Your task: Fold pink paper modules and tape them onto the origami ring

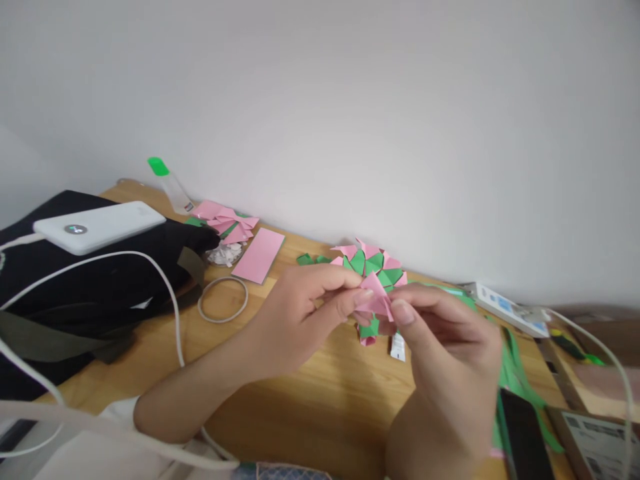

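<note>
My left hand (305, 317) pinches the left side of a folded pink paper piece (376, 293) between thumb and fingers. The piece's right corner is gripped by my right hand (443, 347), thumb in front. Behind the piece, close to the wall, lies a pink and green folded paper ring (373, 261), partly hidden by my hands. Under my fingers a green and pink folded bit (369, 328) shows beside a small white tube (398, 347).
Pink folded papers (227, 220), a pink rectangle (260, 255), a tape ring (223, 300) and a green-capped bottle (173, 187) lie left. A white power bank (100, 227) rests on a black bag (100, 287). Right are a power strip (507, 309) and a phone (524, 437).
</note>
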`<state>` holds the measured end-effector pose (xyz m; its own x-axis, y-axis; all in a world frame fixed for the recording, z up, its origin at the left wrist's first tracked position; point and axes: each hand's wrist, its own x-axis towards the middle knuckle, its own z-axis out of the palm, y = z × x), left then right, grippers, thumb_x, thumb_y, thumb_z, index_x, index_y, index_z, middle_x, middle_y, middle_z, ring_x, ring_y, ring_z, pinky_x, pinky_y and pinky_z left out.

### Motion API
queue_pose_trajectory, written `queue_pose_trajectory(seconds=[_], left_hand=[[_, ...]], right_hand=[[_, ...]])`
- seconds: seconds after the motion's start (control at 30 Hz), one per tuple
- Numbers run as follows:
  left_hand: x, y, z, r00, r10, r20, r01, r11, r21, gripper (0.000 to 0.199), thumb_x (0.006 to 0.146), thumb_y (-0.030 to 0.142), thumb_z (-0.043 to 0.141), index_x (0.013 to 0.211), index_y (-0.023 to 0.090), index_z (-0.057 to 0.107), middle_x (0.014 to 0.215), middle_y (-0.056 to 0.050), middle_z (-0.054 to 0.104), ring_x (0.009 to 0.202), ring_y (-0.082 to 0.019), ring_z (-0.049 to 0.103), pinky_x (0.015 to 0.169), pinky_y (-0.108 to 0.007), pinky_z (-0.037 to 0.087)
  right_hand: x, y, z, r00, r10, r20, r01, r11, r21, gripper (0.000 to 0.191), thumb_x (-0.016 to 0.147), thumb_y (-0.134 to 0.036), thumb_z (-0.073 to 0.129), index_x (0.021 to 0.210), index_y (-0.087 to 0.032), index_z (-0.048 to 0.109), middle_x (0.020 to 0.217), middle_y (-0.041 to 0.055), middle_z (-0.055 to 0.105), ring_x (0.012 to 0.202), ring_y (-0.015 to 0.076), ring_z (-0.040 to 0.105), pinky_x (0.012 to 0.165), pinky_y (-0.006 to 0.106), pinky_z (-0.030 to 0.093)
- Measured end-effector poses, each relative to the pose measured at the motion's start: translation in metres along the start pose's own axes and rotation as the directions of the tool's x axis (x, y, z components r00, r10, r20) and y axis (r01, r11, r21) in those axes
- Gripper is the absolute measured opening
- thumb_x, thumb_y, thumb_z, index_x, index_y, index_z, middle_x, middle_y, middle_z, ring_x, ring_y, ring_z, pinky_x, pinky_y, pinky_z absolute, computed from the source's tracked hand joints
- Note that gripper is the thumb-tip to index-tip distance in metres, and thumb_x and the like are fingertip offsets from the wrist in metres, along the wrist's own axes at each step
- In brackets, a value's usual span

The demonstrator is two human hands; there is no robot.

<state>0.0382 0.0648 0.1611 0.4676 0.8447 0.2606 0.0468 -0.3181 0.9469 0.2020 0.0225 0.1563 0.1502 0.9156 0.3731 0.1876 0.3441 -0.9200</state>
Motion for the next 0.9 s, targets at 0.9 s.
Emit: queue_pose_trajectory(seconds=[0.9], left_hand=[[-0.001, -0.004, 0.004, 0.988, 0.065, 0.143, -0.073, 0.996, 0.049, 0.023, 0.078, 0.011, 0.057, 0.056, 0.015, 0.057, 0.051, 0.004, 0.053, 0.051, -0.008, 0.044, 0.048, -0.019, 0.031]], right_hand=[[0.001, -0.019, 0.001, 0.865, -0.457, 0.208, 0.501, 0.753, -0.427, 0.017, 0.074, -0.011, 0.072, 0.080, -0.025, 0.064, 0.063, -0.0040, 0.066, 0.057, 0.0108, 0.060, 0.053, 0.025, 0.049]])
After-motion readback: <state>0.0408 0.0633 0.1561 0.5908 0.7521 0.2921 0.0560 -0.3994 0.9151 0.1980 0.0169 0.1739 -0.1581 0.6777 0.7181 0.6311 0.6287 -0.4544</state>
